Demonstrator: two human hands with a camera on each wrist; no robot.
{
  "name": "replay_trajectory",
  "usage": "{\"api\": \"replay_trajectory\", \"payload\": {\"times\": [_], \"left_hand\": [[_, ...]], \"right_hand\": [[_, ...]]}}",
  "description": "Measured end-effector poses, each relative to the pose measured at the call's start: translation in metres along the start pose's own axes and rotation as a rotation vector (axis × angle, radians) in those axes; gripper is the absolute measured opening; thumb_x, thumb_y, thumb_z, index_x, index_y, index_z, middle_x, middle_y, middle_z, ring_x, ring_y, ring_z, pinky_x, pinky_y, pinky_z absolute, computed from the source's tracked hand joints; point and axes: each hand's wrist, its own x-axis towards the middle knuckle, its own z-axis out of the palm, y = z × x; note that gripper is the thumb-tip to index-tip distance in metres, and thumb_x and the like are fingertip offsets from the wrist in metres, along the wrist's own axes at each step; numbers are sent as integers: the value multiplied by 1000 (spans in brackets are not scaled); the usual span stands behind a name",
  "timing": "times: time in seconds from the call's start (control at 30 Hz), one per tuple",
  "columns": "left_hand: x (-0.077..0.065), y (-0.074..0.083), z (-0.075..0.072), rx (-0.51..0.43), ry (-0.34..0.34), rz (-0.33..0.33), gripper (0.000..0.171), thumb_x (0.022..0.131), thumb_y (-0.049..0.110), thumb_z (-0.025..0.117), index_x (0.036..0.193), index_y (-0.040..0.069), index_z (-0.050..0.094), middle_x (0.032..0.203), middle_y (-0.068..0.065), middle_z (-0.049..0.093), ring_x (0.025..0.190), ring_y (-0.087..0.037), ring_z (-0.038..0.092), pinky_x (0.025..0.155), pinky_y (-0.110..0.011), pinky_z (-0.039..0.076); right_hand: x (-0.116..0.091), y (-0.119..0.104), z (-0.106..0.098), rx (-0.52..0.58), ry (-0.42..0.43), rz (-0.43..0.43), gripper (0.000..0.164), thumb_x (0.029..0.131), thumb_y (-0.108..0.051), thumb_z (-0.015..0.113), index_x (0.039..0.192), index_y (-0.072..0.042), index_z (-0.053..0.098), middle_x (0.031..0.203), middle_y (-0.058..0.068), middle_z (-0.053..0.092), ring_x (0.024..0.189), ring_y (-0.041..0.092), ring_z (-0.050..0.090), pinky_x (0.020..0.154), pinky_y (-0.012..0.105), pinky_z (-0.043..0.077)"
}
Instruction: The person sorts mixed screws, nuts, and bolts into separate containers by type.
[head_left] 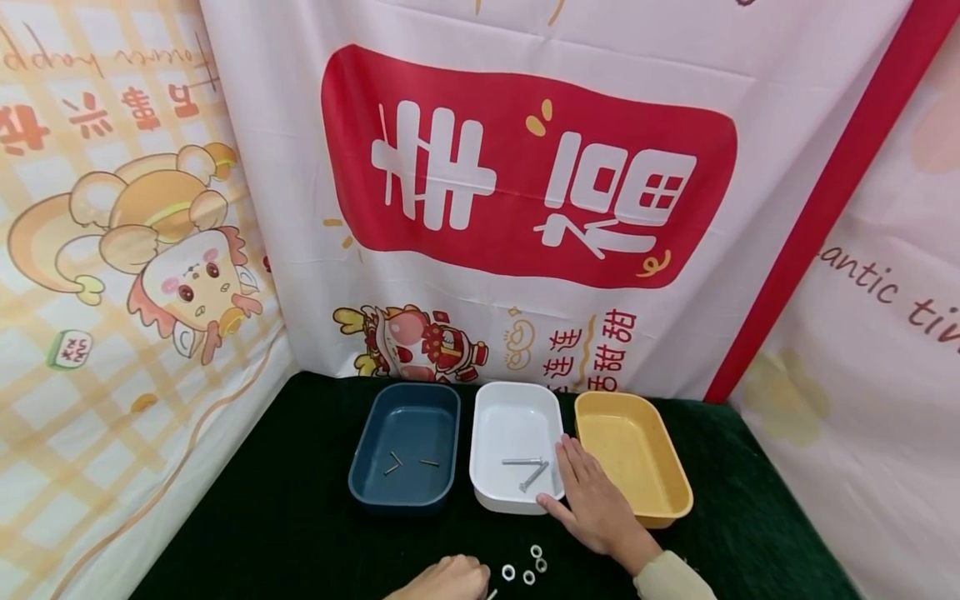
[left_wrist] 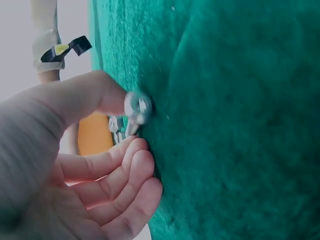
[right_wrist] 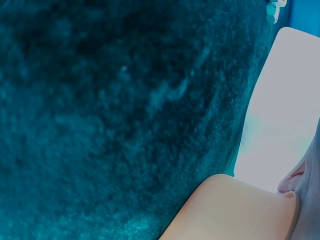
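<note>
At the bottom of the head view, my left hand (head_left: 448, 578) is low over the dark green cloth with its fingers bent. The left wrist view shows a metal bolt (left_wrist: 136, 111), slightly blurred, pinched between the thumb and index fingertip. My right hand (head_left: 592, 500) lies with straight fingers along the right rim of the white tray (head_left: 517, 404), partly covering the yellow tray (head_left: 622, 425). In the white tray are two silver bolts (head_left: 534, 476). Several loose nuts (head_left: 508, 572) lie on the cloth right of the left hand.
A dark blue tray (head_left: 405, 400) stands left of the white one, with several small brass screws (head_left: 429, 462) in it. The three trays stand in a row on the green cloth (head_left: 247, 500). Behind them hangs a printed curtain (head_left: 285, 167).
</note>
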Motion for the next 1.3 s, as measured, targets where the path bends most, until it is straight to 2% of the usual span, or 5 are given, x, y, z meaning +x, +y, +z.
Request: {"api": "replay_trajectory", "payload": {"times": [0.27,0.53,0.87,1.1,1.3], "left_hand": [[-5,-11,-10,-104,4,-45,8,93,15,79,88,17,74,73,15,62,63,5,57,62,-15,53],[-13,-16,-26,-168,61,-30,14,87,5,79,88,18,74,75,17,61,66,4,58,61,-16,53],[-12,-6,-61,-2,100,7,15,82,5,79,85,18,72,76,16,56,66,3,53,59,-16,49],[-5,4,-89,18,120,31,17,82,1,78,84,16,71,74,13,57,66,1,53,57,-18,48],[7,9,-111,52,163,61,19,82,0,78,83,17,70,74,11,57,64,0,52,56,-17,47]], "right_hand": [[0,0,0,4,1,-5,96,102,-68,49,169,-7,18,179,11,15,166,31,17,133,56,22],[1,-1,-1,12,5,-9,95,102,-66,51,169,-5,20,178,13,18,165,33,18,132,57,23],[1,0,-3,4,-1,-3,95,102,-66,52,168,-5,21,178,12,18,165,33,18,132,57,23],[1,-1,-3,-3,-3,-2,95,103,-68,49,169,-5,21,178,13,18,165,32,18,133,56,22],[0,-2,-2,3,-1,-4,95,102,-66,51,168,-6,22,178,13,19,165,33,19,132,57,23]]}}
